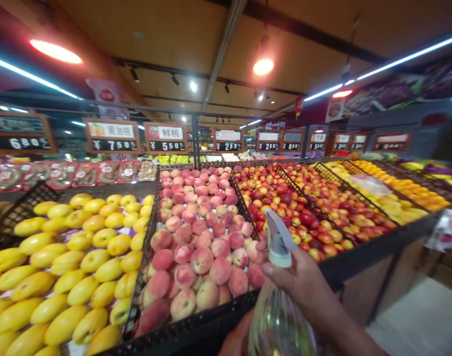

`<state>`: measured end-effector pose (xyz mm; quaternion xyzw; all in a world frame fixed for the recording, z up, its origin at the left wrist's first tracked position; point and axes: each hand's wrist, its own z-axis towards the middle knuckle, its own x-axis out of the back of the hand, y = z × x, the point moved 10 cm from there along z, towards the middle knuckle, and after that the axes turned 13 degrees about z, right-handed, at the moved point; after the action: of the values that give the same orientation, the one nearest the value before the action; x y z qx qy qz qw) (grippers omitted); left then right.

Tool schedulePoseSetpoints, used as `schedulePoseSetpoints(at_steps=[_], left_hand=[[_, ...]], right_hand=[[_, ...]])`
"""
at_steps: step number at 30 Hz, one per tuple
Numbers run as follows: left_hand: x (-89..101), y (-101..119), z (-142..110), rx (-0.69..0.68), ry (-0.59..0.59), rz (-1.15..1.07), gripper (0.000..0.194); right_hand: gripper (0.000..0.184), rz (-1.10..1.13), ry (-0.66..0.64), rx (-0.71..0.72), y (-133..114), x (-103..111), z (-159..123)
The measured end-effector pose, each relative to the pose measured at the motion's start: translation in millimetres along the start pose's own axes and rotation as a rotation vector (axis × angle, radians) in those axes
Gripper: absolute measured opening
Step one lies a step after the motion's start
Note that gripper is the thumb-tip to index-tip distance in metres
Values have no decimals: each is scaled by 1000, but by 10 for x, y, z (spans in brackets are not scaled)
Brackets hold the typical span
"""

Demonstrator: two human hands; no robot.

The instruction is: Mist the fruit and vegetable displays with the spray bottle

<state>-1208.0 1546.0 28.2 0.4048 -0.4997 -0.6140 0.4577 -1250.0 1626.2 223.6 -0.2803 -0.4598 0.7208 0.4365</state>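
My right hand (298, 282) is closed around a spray bottle (276, 321) above the peaches (202, 260); no mist shows. My left hand (237, 341) sits below, its grip unclear.

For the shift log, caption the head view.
Right hand grips a spray bottle, left hand beneath it, over a crate of peaches.

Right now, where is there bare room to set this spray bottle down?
A dark bare strip runs between the yellow mangoes and the red packets. Pale floor lies right of the stand. It is crowded at the peaches beside the spray bottle and at the nectarines, heaped in their crates.
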Motion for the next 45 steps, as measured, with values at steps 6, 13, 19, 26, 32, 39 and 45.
schedulePoseSetpoints(at_steps=[6,13,19,26,32,39,45], left_hand=[[-84,458,40,-199,75,-218,72],[-32,743,23,-210,103,-19,83],[2,883,7,-233,97,-17,80],[47,926,-53,-197,90,-43,83],[90,1091,-127,-204,102,-94,79],[173,1097,-174,-209,84,-115,84],[277,977,-275,-217,109,-188,77]], right_hand=[[31,172,-51,12,133,108,285],[28,237,-62,26,233,82,475],[29,239,-52,61,249,51,535],[32,257,-50,63,248,-77,570],[33,261,-40,71,262,-161,605],[39,247,-47,81,184,-281,643],[31,206,-93,62,214,-540,692]])
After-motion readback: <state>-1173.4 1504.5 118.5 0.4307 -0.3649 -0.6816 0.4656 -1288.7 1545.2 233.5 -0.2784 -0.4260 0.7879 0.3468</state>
